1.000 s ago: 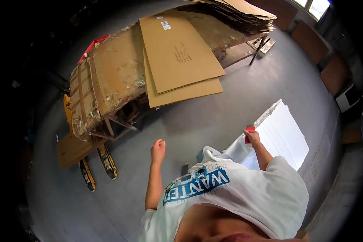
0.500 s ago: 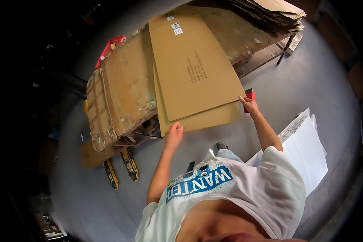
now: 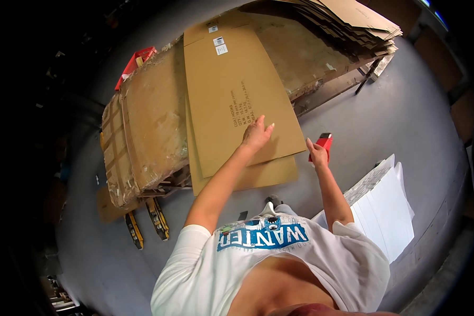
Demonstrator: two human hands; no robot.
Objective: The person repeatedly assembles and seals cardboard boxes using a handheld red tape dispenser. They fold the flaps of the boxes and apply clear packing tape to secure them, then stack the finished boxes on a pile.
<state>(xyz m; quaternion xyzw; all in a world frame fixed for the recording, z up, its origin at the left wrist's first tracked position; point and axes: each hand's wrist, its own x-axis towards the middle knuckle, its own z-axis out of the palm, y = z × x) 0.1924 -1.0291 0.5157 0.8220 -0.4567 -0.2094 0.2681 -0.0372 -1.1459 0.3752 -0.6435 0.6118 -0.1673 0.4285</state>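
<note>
A flat brown cardboard carton (image 3: 231, 68), with print and white labels on it, lies lengthwise on the worktable. Another flat carton (image 3: 271, 176) shows beneath it, sticking out past the table's near edge. My left hand (image 3: 257, 134) is over the near half of the upper carton, beside the print. Its fingers are partly spread and hold nothing; whether they touch the board I cannot tell. Off the carton's near right corner, my right hand (image 3: 317, 153) is closed on a red handheld tool (image 3: 325, 145) with a dark end. The tool's exact kind cannot be made out.
The worktable (image 3: 152, 126) has a worn, brown-covered top. More flat cartons (image 3: 347, 23) are stacked at its far right. A red bin (image 3: 134, 64) is at the far left. White sheets (image 3: 382, 210) stand on the floor at right; yellow-and-black forks (image 3: 157, 218) lie below the table's left end.
My left hand has left the carton's near edge and moved forward and right over its face. My right hand has let go of the carton's corner, still holding the red tool.
</note>
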